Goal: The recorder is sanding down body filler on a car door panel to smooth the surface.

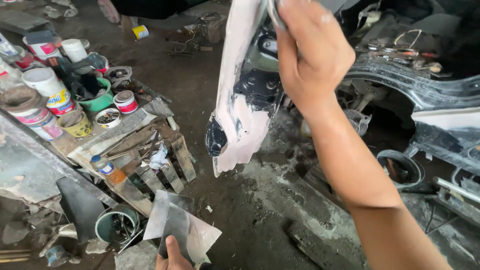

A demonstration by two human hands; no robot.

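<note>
My right hand (310,52) is raised against a car body panel (240,90) coated in pale pink filler, with dark paint showing at its lower tip. The fingers are closed on a thin metal tool (274,12) pressed to the panel's upper edge; most of the tool is hidden by the hand. Low in the view, my left hand (172,256) grips a stack of flat metal spreader blades (180,227) smeared with grey and pink filler, held above the dirty floor.
A low wooden stand (150,150) on the left carries several paint and filler tins (47,92), a green bowl (97,102) and a plastic bottle (107,170). A round can (117,225) sits on the floor. The stripped car body (415,85) and a ring-shaped part (402,167) lie to the right.
</note>
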